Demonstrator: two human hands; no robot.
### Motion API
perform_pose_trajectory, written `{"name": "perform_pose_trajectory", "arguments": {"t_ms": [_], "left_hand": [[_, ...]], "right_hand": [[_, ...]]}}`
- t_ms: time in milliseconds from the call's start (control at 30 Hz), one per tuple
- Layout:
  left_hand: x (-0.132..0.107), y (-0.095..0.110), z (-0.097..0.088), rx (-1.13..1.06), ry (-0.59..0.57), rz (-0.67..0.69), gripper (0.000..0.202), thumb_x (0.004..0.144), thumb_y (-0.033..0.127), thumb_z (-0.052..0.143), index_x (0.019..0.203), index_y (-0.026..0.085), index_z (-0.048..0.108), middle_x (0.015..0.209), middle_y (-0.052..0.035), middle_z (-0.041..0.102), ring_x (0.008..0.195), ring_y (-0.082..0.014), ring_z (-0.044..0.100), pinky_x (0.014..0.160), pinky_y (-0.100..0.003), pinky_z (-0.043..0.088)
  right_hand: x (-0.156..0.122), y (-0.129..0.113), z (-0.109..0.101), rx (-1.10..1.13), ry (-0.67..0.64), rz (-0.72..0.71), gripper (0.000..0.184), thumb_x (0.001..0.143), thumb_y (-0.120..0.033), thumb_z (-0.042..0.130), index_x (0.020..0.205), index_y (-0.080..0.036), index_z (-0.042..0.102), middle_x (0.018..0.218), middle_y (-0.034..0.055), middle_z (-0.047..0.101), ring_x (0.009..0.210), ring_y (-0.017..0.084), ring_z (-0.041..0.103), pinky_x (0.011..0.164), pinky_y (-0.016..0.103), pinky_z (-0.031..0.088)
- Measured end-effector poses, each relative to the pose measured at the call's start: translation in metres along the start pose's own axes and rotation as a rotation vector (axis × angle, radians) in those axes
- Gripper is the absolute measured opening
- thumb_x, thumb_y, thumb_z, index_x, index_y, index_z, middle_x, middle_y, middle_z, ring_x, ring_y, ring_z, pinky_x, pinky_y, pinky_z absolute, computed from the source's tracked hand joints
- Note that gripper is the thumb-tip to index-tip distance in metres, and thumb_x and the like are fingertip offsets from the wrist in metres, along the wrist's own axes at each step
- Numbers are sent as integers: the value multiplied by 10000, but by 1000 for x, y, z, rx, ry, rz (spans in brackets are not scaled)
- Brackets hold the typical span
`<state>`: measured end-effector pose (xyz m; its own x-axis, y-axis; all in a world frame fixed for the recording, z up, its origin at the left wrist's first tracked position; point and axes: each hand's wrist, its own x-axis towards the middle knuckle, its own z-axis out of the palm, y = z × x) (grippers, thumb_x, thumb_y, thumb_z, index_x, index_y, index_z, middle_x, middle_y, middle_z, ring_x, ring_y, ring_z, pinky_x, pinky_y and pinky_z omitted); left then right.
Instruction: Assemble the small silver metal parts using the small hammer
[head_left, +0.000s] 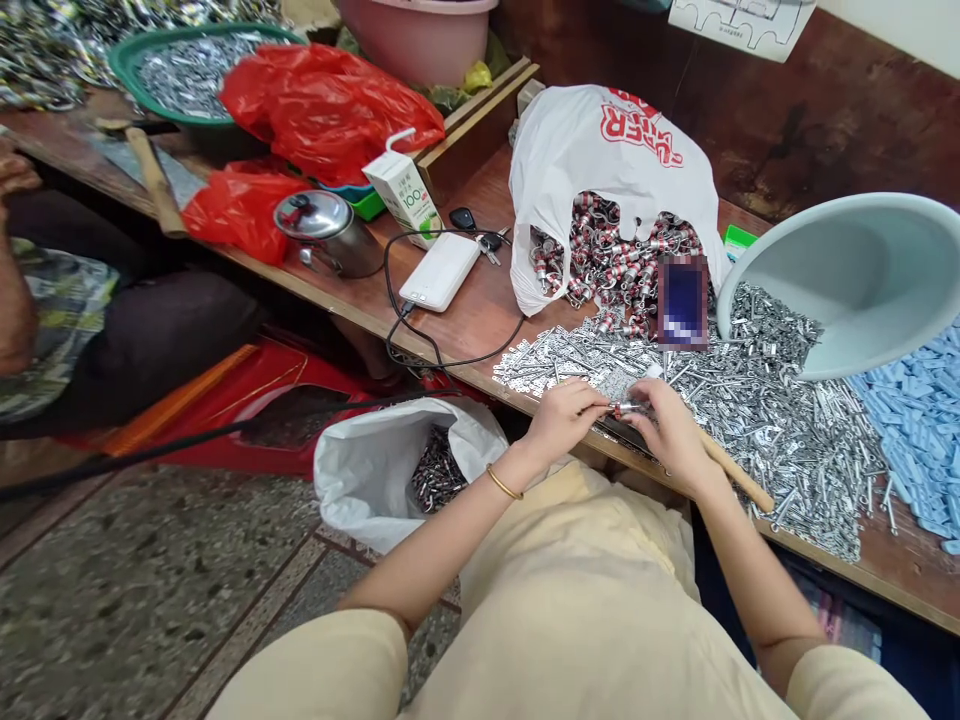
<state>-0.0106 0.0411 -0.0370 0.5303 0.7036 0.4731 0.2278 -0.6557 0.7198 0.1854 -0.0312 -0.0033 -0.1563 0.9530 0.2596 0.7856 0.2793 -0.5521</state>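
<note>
1. Table (487,300) of brown wood runs from upper left to lower right, with its near edge against the person's lap.
2. Heap of silver metal parts (787,420) covers the table in front of the hands and spreads off to their right.
3. Pale blue basin (862,270) lies tipped on its side at the far right of the heap, its mouth turned toward the metal.
4. White plastic bag (600,150) with red print stands open behind the heap, filled with red-and-silver pieces (607,260).
5. Second white bag (367,470) sits open on the floor, left of the person's knees, with dark metal pieces inside.
6. Blue plastic pieces (915,430) lie in a mass at the right edge, touching the heap.
7. Left hand (562,418) and right hand (671,432) meet at the table's near edge, fingers curled and tips drawn together.
8. Wooden handle (739,482) lies slanted under the right hand, on the near rim of the heap.
9. White power bank (441,272) rests left of the printed bag, with a black cable plugged in.
10. Small silver part (626,408) is pinched between the fingertips of both hands, just over the near edge of the heap.
</note>
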Motion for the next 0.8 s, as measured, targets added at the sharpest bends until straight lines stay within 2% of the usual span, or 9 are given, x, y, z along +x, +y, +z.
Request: {"name": "perform_pose_trajectory", "arguments": {"t_ms": [100,200,300,400,533,633,700,800], "left_hand": [[0,9,1,-88,1,-102,100,896,153,693,845,198,766,791,-21,739,762,-153,665,735,-282,513],[2,20,-3,-49,-51,-145,106,869,122,706,828,196,768,798,-18,743,765,-151,667,746,-276,509],[6,29,-12,64,-147,-97,112,877,117,689,824,186,760,798,-27,741,781,-167,662,750,-286,498],[9,35,-25,126,-240,26,152,937,160,630,843,178,748,802,-42,731,801,-180,650,753,-297,488],[11,39,-43,82,-315,177,234,998,226,559,847,176,730,766,-44,696,772,-175,623,741,-299,481],[11,41,-50,-13,-363,199,232,993,229,569,834,189,733,752,-40,687,772,-172,624,743,-299,489],[9,44,-46,-121,-293,138,202,977,238,604,841,200,748,775,-41,703,791,-169,641,770,-303,509],[-1,49,-28,-339,-41,-55,144,944,276,667,870,198,762,901,-66,743,884,-180,682,829,-322,548]], "right_hand": [[-16,-4,11,223,155,149,105,993,-269,569,1057,-223,639,992,62,690,888,211,650,768,355,544],[-21,-11,9,280,209,124,109,991,-276,583,1012,-234,682,991,56,706,935,211,669,792,357,562],[-19,-14,-3,258,171,38,154,990,-272,594,1084,-244,711,1047,69,710,1002,215,676,849,371,573],[-17,-15,-12,211,131,-24,199,998,-274,577,1126,-254,728,1069,78,696,1007,212,674,856,373,579],[-18,-22,-20,197,46,-71,212,1005,-268,558,1111,-241,739,1052,83,682,978,203,669,843,371,580],[-21,-31,-23,232,11,-67,209,1000,-271,547,1059,-230,744,1016,85,684,932,200,669,810,365,585],[-24,-38,-24,274,61,-5,198,991,-291,561,1026,-237,748,994,82,686,911,202,667,775,360,591],[-31,-46,-17,394,208,160,181,971,-337,599,1014,-243,747,1001,86,669,902,210,657,714,355,604]]}}
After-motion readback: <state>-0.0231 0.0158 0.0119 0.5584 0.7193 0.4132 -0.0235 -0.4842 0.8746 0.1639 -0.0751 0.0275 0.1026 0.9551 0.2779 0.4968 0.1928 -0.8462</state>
